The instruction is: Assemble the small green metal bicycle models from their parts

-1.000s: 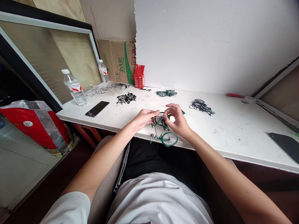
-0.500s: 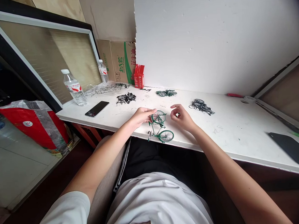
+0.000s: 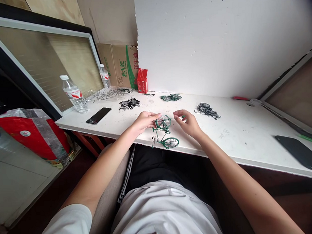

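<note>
A green model bicycle [image 3: 161,133] is tilted over the table's front edge, its handlebar end towards me. My left hand [image 3: 146,121] pinches the far wheel [image 3: 163,122] between thumb and fingers. The near wheel [image 3: 171,142] hangs lower, by the edge. Just right of the far wheel is my right hand [image 3: 187,122], apart from the bicycle, with thumb and forefinger curved. A small green part [image 3: 183,116] shows among its fingers; its shape is mostly hidden.
Behind my hands lie a green model bicycle [image 3: 171,97], black bicycle parts [image 3: 129,103] and dark bicycle parts [image 3: 207,110]. At left are a phone [image 3: 99,116], a water bottle [image 3: 74,94] and thin black frames [image 3: 111,94]. A red box [image 3: 142,81] stands against the wall.
My right hand has come closer to the far wheel, its forefinger now lower and nearer. The left hand keeps its grip on the bicycle. The whole view has shifted slightly.
</note>
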`<action>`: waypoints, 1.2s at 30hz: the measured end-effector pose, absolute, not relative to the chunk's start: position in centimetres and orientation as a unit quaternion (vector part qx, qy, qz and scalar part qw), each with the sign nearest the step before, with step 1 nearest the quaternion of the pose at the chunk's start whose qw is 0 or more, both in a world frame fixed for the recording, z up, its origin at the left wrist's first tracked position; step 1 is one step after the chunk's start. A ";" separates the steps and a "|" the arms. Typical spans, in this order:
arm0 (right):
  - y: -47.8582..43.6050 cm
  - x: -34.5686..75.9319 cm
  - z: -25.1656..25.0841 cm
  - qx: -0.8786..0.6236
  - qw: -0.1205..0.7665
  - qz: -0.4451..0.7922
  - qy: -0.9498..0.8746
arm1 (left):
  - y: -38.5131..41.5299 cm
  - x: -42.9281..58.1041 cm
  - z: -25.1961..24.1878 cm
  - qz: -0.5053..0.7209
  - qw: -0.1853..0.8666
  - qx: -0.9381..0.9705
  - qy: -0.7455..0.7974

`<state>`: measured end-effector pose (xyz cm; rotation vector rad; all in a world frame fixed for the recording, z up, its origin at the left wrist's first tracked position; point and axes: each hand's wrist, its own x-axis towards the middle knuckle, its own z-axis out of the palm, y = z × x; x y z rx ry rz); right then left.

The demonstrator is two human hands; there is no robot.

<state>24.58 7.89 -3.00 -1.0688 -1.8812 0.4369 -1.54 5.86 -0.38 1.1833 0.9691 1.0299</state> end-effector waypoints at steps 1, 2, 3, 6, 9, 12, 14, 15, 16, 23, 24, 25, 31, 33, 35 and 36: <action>7.5 24.2 -2.6 -0.424 0.468 0.193 -0.752 | 5.7 -1.4 -0.2 0.445 0.604 0.509 0.422; 7.2 23.8 -2.1 -0.413 0.483 0.205 -0.745 | 5.5 -1.3 -0.1 0.445 0.603 0.507 0.424; 6.8 23.5 -1.7 -0.401 0.495 0.214 -0.741 | 5.4 -1.1 0.1 0.445 0.603 0.507 0.426; 5.5 22.5 -0.6 -0.374 0.498 0.229 -0.748 | 4.7 -0.6 0.6 0.442 0.589 0.521 0.431; 4.5 21.9 0.0 -0.360 0.475 0.216 -0.773 | 4.0 -0.1 1.0 0.444 0.561 0.544 0.439; 4.1 21.7 0.1 -0.361 0.471 0.191 -0.782 | 3.4 0.3 1.5 0.444 0.548 0.558 0.438; 4.0 21.7 0.2 -0.370 0.465 0.193 -0.781 | 3.1 0.4 1.7 0.444 0.547 0.558 0.439; 4.0 21.8 0.3 -0.374 0.457 0.196 -0.783 | 3.0 0.5 1.8 0.444 0.548 0.557 0.439; 4.0 21.8 0.3 -0.375 0.448 0.199 -0.787 | 3.0 0.5 1.8 0.443 0.549 0.556 0.439; 4.1 22.1 0.8 -0.376 0.412 0.260 -0.788 | 3.1 0.4 1.8 0.433 0.553 0.562 0.438; 4.1 22.2 0.9 -0.381 0.412 0.279 -0.780 | 3.1 0.3 1.8 0.433 0.554 0.561 0.436; 4.1 22.2 0.9 -0.385 0.413 0.298 -0.770 | 3.1 0.3 1.9 0.433 0.555 0.561 0.435; 4.2 22.2 1.2 -0.359 0.408 0.386 -0.746 | 3.4 0.0 1.6 0.428 0.563 0.566 0.423; 4.1 22.4 1.4 -0.348 0.399 0.394 -0.752 | 3.5 -0.1 1.5 0.425 0.565 0.569 0.421; 4.1 22.7 1.6 -0.337 0.382 0.404 -0.760 | 3.7 -0.2 1.4 0.422 0.568 0.568 0.421; 4.1 23.0 1.7 -0.329 0.369 0.413 -0.765 | 3.8 -0.2 1.3 0.422 0.570 0.567 0.419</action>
